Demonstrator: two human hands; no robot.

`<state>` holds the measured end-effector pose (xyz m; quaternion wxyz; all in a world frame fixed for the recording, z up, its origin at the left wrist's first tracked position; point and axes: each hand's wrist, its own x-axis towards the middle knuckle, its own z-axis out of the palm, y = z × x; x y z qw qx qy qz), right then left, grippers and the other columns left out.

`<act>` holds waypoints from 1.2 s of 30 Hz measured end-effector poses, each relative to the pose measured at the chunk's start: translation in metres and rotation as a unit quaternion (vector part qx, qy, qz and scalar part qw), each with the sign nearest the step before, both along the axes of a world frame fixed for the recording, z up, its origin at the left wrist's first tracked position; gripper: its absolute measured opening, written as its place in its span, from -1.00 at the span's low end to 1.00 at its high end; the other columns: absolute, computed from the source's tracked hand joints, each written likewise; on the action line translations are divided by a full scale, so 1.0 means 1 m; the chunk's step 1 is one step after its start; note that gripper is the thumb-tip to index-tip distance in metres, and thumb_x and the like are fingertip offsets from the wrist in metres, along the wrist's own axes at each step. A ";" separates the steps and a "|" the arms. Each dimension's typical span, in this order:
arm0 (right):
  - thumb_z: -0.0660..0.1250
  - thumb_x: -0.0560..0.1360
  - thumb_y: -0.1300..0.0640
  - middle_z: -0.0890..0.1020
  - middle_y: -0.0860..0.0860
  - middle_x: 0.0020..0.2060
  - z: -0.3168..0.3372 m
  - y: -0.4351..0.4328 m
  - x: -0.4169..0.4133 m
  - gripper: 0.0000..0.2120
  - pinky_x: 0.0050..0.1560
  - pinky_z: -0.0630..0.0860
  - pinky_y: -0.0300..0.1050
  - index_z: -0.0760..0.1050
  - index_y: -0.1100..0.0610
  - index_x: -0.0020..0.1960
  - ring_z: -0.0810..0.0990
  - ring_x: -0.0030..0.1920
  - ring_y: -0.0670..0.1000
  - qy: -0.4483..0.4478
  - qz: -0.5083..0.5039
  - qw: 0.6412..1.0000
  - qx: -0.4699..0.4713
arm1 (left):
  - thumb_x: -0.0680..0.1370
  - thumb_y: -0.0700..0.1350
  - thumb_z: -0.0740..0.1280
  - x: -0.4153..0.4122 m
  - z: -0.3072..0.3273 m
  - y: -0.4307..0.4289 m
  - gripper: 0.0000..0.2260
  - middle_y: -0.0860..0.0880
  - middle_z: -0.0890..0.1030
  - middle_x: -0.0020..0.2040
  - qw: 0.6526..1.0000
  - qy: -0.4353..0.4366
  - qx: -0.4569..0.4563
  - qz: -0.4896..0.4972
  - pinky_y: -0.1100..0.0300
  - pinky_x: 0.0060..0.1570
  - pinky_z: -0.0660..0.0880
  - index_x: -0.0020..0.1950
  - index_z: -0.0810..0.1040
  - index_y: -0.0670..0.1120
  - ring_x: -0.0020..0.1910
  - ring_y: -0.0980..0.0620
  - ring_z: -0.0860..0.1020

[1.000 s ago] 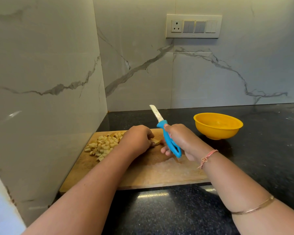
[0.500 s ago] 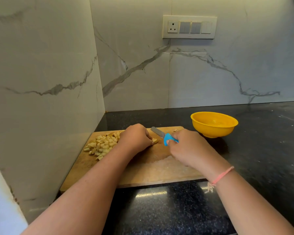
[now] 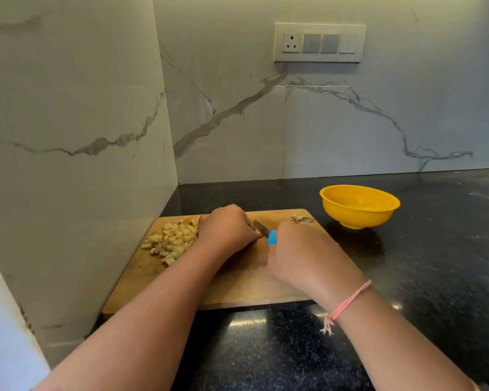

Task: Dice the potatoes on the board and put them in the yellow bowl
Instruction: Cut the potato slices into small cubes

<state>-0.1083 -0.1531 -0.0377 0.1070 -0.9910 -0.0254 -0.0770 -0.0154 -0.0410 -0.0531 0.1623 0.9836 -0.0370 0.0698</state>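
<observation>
Potato dice (image 3: 172, 242) are lying in a loose heap on the far left part of the board (image 3: 237, 286), just beside your left hand (image 3: 226, 230). They are showing as small pale yellow chunks, cream on the cut faces and uneven in shape, some wedge-like and some squarish. A few are spilling toward the board's left edge.

Your left hand is curling knuckles-up over one more piece (image 3: 259, 235) and pinning it against the wood. Only a pale sliver of it is peeking out by your fingertips, so you are not seeing its full shape.

Your right hand (image 3: 302, 255) is clenching the knife (image 3: 266, 232) by its blue handle, most of which is sitting inside your fist. The short grey blade is pointing away and to the left, its tip meeting the piece right at your left fingertips. Whether the edge is touching the wood cannot be told. A pink thread band (image 3: 347, 303) is circling your right wrist.

The bowl (image 3: 356, 215) is sitting on the black speckled counter (image 3: 407, 277), off the board's far right corner and apart from it. It is round and yellow, and its inside is showing only bare glossy yellow.

Brown peel scraps (image 3: 302, 219) are lying at the board's far right corner. On the marble-look wall behind, a white switch plate (image 3: 319, 56) is carrying one three-pin socket and a row of grey and white rocker switches.
</observation>
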 end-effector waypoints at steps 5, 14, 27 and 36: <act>0.17 0.61 0.10 0.54 0.04 0.00 0.000 0.002 -0.011 -0.78 -0.05 0.47 -0.12 0.40 0.10 0.24 0.53 0.00 0.04 0.002 0.011 0.999 -0.052 | 0.55 0.10 0.31 0.000 -0.003 -0.001 -0.79 0.06 0.64 -0.10 1.000 -0.011 0.012 0.004 0.10 -0.01 0.48 0.00 0.68 0.03 -0.08 0.07 0.55; 0.17 0.61 0.06 0.37 -0.04 -0.15 0.006 -0.012 -0.053 -0.74 -0.18 0.35 -0.16 0.34 0.03 0.28 0.41 -0.11 -0.02 0.036 0.034 0.996 -0.069 | 0.55 0.09 0.32 -0.002 -0.002 0.001 -0.77 0.07 0.64 -0.01 1.000 -0.003 0.014 -0.006 0.02 0.12 0.49 0.11 0.66 0.05 0.00 0.04 0.55; 0.14 0.60 0.03 0.45 0.00 -0.14 -0.001 -0.005 -0.015 -0.74 -0.15 0.41 -0.17 0.41 0.09 0.24 0.48 -0.08 0.00 0.010 0.009 0.999 0.029 | 0.51 -0.03 0.38 -0.004 0.000 0.005 -0.58 0.08 0.61 0.05 0.999 -0.013 -0.050 -0.008 -0.01 0.21 0.40 0.32 0.33 0.06 0.09 0.06 0.54; 0.17 0.58 0.08 0.32 -0.06 -0.32 -0.001 0.001 -0.001 -0.83 -0.10 0.46 -0.16 0.39 0.08 0.14 0.45 -0.11 -0.03 0.011 0.010 0.999 0.045 | 0.51 -0.05 0.40 0.000 -0.002 0.004 -0.58 0.06 0.60 0.04 0.999 -0.013 -0.050 -0.006 -0.02 0.17 0.43 0.29 0.30 0.05 0.03 0.05 0.55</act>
